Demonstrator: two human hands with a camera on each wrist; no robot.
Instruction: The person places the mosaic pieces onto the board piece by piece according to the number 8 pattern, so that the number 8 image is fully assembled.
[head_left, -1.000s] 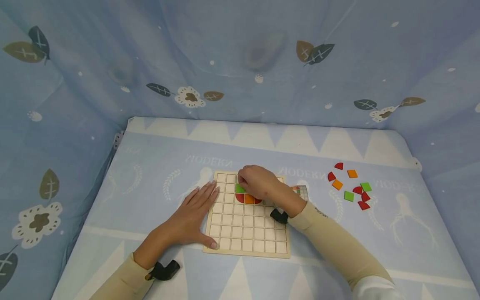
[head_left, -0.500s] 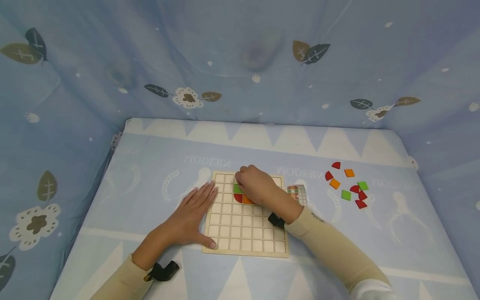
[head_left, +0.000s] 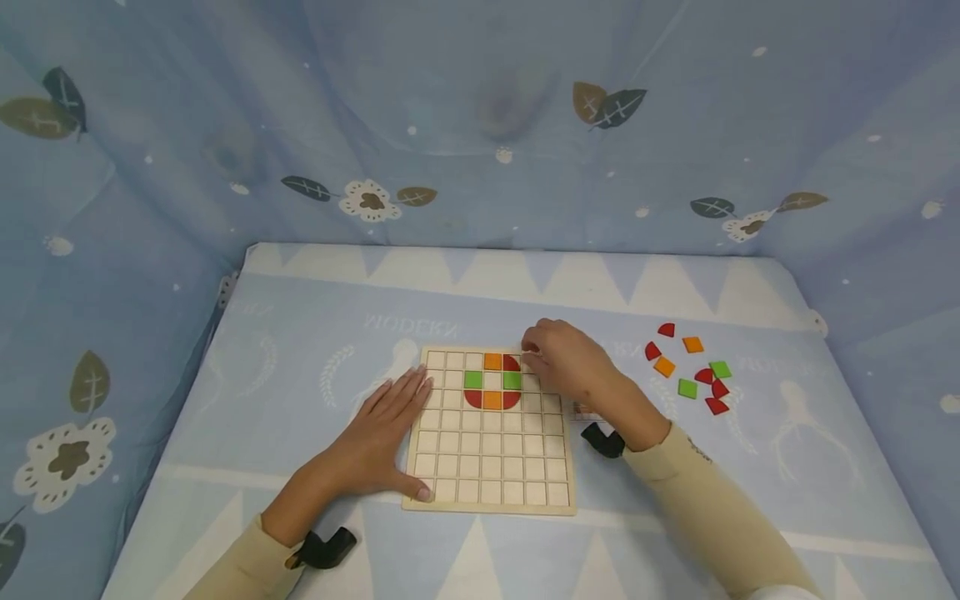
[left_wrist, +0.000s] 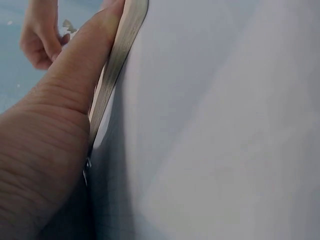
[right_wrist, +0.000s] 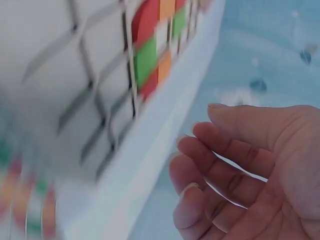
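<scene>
A square wooden grid board (head_left: 491, 490) lies on the cloth. My left hand (head_left: 378, 433) rests on its left edge, fingers straight and spread, thumb on the lower corner. Near the board's top sits a ring of tiles: orange squares (head_left: 492, 362), green squares (head_left: 512, 381) and red quarter-rounds (head_left: 473, 400). The ring's upper left cell shows bare wood. My right hand (head_left: 573, 362) hovers over the board's upper right; in the right wrist view its fingers are loosely bent with nothing between them.
A printed pattern card (head_left: 587, 412) lies right of the board, mostly hidden under the right hand and wrist. Farther right are loose red quarter-rounds (head_left: 716, 406), orange squares (head_left: 693, 344) and green squares (head_left: 687, 388). A patterned blue curtain (head_left: 465, 125) stands behind the table.
My right hand has come off the tile ring and moved right, uncovering the orange and red tiles at its top and the green one at its right. My left hand stays on the board.
</scene>
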